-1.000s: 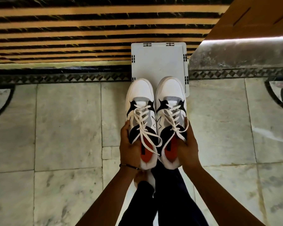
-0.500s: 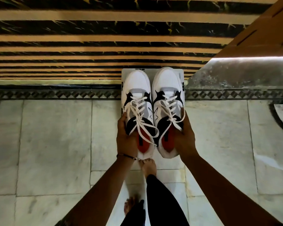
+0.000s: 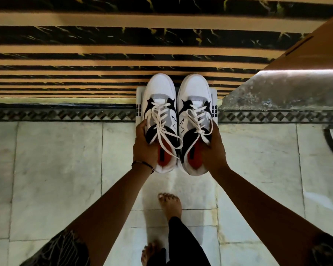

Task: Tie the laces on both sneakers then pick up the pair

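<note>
Two white sneakers with black and grey panels and red insoles are held side by side in the air, toes pointing away from me. My left hand (image 3: 145, 145) grips the outer side of the left sneaker (image 3: 159, 96). My right hand (image 3: 212, 148) grips the outer side of the right sneaker (image 3: 195, 93). White laces (image 3: 166, 129) on both shoes are knotted, with loops hanging over the tongues and openings. The heels sit against my palms.
A white stool (image 3: 214, 104) stands on the floor under the shoes, mostly hidden by them. Black and tan striped steps (image 3: 85, 54) rise beyond it. A grey stone ledge (image 3: 286, 93) is at the right. My bare feet (image 3: 170, 205) stand on the marble tiles.
Both hands have carried the pair upward and away from the stool. The view has risen as I stand up; my feet now show below the shoes.
</note>
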The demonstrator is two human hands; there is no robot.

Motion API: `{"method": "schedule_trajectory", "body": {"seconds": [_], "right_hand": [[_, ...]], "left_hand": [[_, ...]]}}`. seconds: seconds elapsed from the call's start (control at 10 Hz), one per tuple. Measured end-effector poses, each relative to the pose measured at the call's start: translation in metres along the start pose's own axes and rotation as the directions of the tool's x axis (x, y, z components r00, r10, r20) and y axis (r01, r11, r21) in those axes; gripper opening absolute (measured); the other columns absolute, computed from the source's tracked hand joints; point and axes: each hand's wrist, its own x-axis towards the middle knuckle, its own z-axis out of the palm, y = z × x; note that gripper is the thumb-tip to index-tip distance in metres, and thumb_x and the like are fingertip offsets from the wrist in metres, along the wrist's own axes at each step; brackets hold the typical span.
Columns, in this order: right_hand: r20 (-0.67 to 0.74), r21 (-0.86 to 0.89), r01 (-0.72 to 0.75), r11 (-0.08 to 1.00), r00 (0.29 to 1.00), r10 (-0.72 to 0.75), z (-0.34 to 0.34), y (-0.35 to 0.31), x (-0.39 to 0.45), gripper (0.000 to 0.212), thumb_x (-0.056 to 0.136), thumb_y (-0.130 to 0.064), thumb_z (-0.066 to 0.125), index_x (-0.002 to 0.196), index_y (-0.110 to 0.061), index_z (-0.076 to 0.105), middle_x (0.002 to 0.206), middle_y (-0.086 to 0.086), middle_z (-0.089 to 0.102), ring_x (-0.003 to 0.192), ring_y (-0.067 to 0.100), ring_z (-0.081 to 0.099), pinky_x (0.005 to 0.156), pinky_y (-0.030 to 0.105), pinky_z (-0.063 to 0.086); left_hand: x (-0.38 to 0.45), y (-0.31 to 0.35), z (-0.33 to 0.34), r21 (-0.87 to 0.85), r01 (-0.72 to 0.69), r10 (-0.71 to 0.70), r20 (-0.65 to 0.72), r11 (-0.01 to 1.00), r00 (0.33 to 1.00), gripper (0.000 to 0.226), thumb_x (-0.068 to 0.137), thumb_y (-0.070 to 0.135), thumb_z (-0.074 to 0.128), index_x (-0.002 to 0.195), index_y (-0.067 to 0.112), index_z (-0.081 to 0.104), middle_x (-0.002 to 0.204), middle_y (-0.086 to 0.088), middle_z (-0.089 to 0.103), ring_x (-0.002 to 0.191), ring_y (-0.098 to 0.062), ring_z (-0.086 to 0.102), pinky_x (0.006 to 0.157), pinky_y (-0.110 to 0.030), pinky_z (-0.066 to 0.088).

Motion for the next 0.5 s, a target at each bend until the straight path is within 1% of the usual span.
{"method": "schedule_trajectory", "body": {"seconds": [0.1,0.2,0.3,0.4,0.5], "right_hand": [[0.013,-0.077,-0.007,0.997,1.0,0.008,0.002,0.004,0.005,0.062,0.083,-0.014,0.052,0.137,-0.035,0.031,0.136,-0.003,0.052,0.123,0.018,0.051,0.101,0.038,0.043],[0.033,-0.124,-0.018,0.992,0.999,0.023,0.001,0.006,0.007,0.067,0.082,-0.019,0.054,0.141,-0.031,0.025,0.136,0.002,0.053,0.122,0.022,0.052,0.102,0.045,0.043],[0.061,-0.129,-0.018,0.992,0.998,0.026,-0.004,0.005,0.002,0.066,0.084,-0.023,0.058,0.14,-0.027,0.025,0.134,0.001,0.055,0.12,0.022,0.054,0.101,0.041,0.043],[0.054,-0.134,-0.041,0.99,0.997,0.049,-0.012,-0.008,-0.018,0.074,0.088,-0.024,0.057,0.147,-0.02,0.013,0.145,0.002,0.043,0.127,0.021,0.046,0.096,0.028,0.036],[-0.019,-0.151,0.036,0.988,0.999,-0.039,-0.022,-0.019,-0.056,0.075,0.088,-0.029,0.057,0.148,-0.016,0.013,0.15,0.005,0.036,0.134,0.022,0.039,0.102,0.027,0.033]], "left_hand": [[0.002,0.002,0.001,0.037,0.033,-0.033,-0.006,0.999,0.999,0.055,0.082,0.02,0.061,0.13,0.026,0.037,0.123,-0.006,0.061,0.113,-0.028,0.056,0.095,-0.038,0.044],[0.003,0.008,-0.003,0.061,0.033,-0.036,0.041,0.998,0.999,0.062,0.078,0.026,0.064,0.133,0.025,0.034,0.128,-0.005,0.057,0.115,-0.027,0.054,0.099,-0.041,0.044],[-0.005,0.002,-0.008,0.086,0.014,-0.022,0.088,0.996,0.996,0.072,0.07,0.033,0.065,0.133,0.016,0.034,0.131,-0.01,0.055,0.118,-0.026,0.054,0.102,-0.046,0.044],[-0.033,0.013,-0.022,-0.071,0.067,-0.064,0.045,0.995,0.997,0.073,0.079,0.021,0.062,0.141,0.017,0.023,0.148,-0.01,0.036,0.134,-0.027,0.039,0.109,-0.048,0.036],[-0.076,0.028,-0.035,-0.18,0.029,-0.034,-0.027,0.983,0.999,0.067,0.087,0.006,0.055,0.143,0.012,0.02,0.153,-0.007,0.026,0.138,-0.025,0.032,0.112,-0.042,0.033]]}}
